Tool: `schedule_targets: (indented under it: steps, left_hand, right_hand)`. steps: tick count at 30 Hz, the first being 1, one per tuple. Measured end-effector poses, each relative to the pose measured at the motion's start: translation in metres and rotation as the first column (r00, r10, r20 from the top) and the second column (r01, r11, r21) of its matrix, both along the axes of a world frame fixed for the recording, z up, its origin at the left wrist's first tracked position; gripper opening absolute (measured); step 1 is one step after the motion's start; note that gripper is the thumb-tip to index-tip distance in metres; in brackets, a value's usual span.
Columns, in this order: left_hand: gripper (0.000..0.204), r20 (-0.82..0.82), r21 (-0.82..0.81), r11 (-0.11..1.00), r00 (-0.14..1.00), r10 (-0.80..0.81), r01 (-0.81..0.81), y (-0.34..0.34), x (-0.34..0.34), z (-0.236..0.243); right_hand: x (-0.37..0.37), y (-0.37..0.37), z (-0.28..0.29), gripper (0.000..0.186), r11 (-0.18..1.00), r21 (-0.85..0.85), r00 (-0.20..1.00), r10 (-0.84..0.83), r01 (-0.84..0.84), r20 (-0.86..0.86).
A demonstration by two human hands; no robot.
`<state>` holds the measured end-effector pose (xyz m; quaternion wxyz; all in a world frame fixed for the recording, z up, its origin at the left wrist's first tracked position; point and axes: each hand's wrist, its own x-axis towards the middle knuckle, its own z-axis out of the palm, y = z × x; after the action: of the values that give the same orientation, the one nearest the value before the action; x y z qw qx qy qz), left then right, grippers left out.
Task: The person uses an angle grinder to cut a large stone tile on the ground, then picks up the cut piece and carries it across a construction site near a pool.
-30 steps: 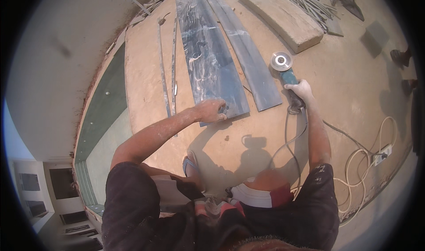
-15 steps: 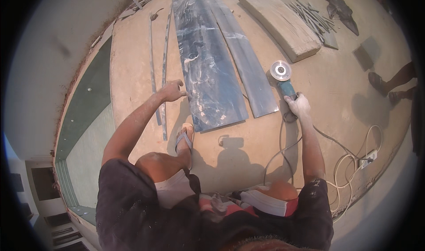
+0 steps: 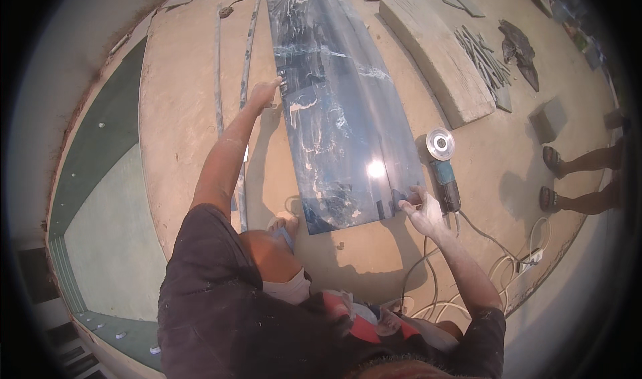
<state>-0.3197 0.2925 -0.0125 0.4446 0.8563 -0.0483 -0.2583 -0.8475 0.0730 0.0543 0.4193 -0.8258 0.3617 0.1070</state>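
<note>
A long, dark blue-grey polished stone slab (image 3: 328, 132) with pale veins lies on the ground in front of me, its surface mirroring the sun. My left hand (image 3: 266, 93) has curled fingers at the slab's left edge; their undersides are hidden. At the near right corner, my right hand (image 3: 425, 212) touches the edge with thumb and fingers apart. A narrower strip (image 3: 391, 128) runs along the slab's right side, with no clear gap showing between the two. Just beyond the right hand, a teal angle grinder (image 3: 444, 175) rests on the ground, disc pointing away.
Two thin stone strips (image 3: 246, 65) lie left of the slab. A thick pale block (image 3: 438, 61) and a heap of offcuts (image 3: 485, 65) lie to the right, near a person's legs (image 3: 582, 178). Cables (image 3: 485, 279) loop near my right arm by a power strip (image 3: 529, 260).
My right hand has let go of the angle grinder and moved to the slab's near right corner. My left hand is farther along the left edge. The gap between the stone pieces no longer shows.
</note>
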Motion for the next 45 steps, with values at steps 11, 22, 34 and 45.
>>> schedule_targets:
  steps: [11, 22, 34, 45]
  left_hand:
    - [0.066, 0.043, -0.215, 0.972, 0.993, 0.111, -0.099, -0.057, 0.055, -0.038]
    - [0.059, 0.176, 0.538, 0.821, 0.927, -0.331, 0.191, 0.11, 0.022, -0.032]
    - [0.031, 0.343, 0.574, 0.814, 0.877, -0.336, 0.087, 0.16, -0.076, -0.062]
    - [0.031, 0.347, -0.006, 0.986, 0.924, 0.161, -0.169, 0.09, -0.019, -0.034]
  right_hand:
    - [0.058, 0.028, -0.067, 0.042, 0.969, 0.052, 0.969, -0.239, 0.243, -0.061]
    - [0.063, 0.042, -0.065, 0.038, 0.926, 0.214, 0.933, -0.341, 0.311, 0.119]
    - [0.071, 0.045, -0.068, 0.04, 0.91, 0.18, 0.922, -0.386, 0.373, 0.038]
    - [0.068, 0.041, -0.077, 0.05, 0.97, -0.004, 0.969, -0.245, 0.245, 0.029]
